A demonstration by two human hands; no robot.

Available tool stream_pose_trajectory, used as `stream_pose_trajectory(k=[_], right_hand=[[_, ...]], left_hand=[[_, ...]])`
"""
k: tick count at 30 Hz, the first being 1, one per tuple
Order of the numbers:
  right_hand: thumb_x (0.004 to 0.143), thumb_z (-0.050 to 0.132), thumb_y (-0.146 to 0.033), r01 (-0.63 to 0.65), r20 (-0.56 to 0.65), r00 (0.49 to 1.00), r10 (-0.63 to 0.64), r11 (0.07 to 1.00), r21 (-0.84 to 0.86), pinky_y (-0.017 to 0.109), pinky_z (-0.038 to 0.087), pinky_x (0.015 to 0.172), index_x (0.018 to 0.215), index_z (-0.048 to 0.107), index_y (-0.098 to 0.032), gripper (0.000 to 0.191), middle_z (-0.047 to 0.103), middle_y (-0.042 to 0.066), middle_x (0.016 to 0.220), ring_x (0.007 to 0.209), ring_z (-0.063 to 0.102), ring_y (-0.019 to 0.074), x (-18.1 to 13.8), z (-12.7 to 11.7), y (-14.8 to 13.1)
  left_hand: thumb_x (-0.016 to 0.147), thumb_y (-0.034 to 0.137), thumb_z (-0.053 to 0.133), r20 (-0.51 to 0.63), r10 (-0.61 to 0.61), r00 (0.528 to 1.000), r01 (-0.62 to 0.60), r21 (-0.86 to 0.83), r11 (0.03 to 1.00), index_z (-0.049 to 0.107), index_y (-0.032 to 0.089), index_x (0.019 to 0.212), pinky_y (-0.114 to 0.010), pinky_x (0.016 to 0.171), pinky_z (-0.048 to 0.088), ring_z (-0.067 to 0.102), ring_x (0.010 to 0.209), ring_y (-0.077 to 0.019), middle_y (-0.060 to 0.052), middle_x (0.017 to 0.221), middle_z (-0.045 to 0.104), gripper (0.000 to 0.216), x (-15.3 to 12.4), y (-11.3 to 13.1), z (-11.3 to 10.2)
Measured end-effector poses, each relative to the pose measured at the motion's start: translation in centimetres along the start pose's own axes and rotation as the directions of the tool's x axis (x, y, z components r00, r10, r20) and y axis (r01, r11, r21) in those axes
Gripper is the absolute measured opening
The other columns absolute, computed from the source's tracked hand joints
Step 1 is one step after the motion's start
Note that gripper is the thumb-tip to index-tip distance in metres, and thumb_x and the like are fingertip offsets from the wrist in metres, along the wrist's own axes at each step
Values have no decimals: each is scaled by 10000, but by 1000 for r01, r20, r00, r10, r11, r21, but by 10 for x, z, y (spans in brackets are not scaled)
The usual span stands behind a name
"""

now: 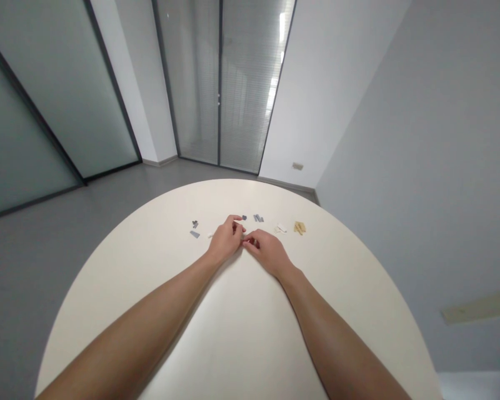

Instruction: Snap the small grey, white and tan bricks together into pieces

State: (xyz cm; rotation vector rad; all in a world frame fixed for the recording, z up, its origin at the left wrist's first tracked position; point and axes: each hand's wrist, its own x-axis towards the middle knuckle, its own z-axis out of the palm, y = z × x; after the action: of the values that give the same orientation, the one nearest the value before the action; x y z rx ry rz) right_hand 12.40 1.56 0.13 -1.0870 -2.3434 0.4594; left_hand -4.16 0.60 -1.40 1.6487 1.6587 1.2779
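Note:
My left hand (226, 238) and my right hand (268, 249) meet over the middle of the white table, fingertips almost touching. The fingers of both are closed in a pinch around something too small and too covered to name. Just beyond the left fingertips lies a small dark blue-grey piece (244, 217). A little white piece (210, 235) shows beside my left hand, partly behind it. Past my right hand sit several grey flat pieces (258, 218); white pieces (280, 228) lie to its right.
A pile of tan-yellow flat pieces (300, 227) is farther right on the round white table (233, 344). On the left are small dark pieces (195, 224) and a grey flat piece (195, 234). Glass panels (200, 83) and walls stand beyond the table's curved edge.

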Motion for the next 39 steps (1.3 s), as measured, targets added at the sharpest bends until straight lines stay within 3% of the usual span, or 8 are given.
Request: stream_pose_trajectory(k=[3,7,12,15,24,39], right_hand=[[955,593,-329,-130,-84,989,121,984,-121,269,370,687,926,695,-225,148,705,32,888,810,612,170,0,0,0],[1014,468,-366,-303,-161,943,290,951,-56,269,358,661,1037,666,-240,236,719,24,824,765,636,178,2,0,3],[1017,436,-340,-334,-174,929,327,943,-12,274,377,680,1122,641,-254,247,732,28,845,798,658,195,3,1,5],[1014,433,-342,-340,-172,927,333,940,-15,277,384,686,1122,643,-255,251,735,29,836,797,660,198,3,2,6],[1001,467,-374,-268,-152,949,278,960,83,276,430,728,1075,651,-259,229,746,16,858,803,679,184,3,3,8],[992,479,-380,-186,-162,955,249,926,328,310,501,795,1080,639,-232,235,755,31,872,819,700,182,4,7,13]], left_hand=[[934,253,493,33,19,999,-21,60,998,561,203,1215,-294,769,496,687,825,-175,-25,928,746,293,-1,-1,0],[883,252,546,152,80,985,-106,174,979,571,208,1214,-302,758,501,676,837,-187,-26,955,742,335,-7,6,-2],[808,302,651,307,297,904,-396,346,851,650,201,1089,-360,835,492,627,958,-252,-54,951,719,299,-13,16,-4],[851,280,615,350,358,865,-477,357,803,682,198,944,-368,887,479,609,985,-248,-68,979,707,141,-12,15,-3],[902,249,608,339,293,894,-406,335,850,670,200,813,-324,812,480,611,950,-231,-55,905,710,119,-10,11,-1],[902,225,577,282,221,934,-309,324,894,607,217,1038,-299,740,466,628,898,-213,-37,917,679,140,-14,10,-3]])
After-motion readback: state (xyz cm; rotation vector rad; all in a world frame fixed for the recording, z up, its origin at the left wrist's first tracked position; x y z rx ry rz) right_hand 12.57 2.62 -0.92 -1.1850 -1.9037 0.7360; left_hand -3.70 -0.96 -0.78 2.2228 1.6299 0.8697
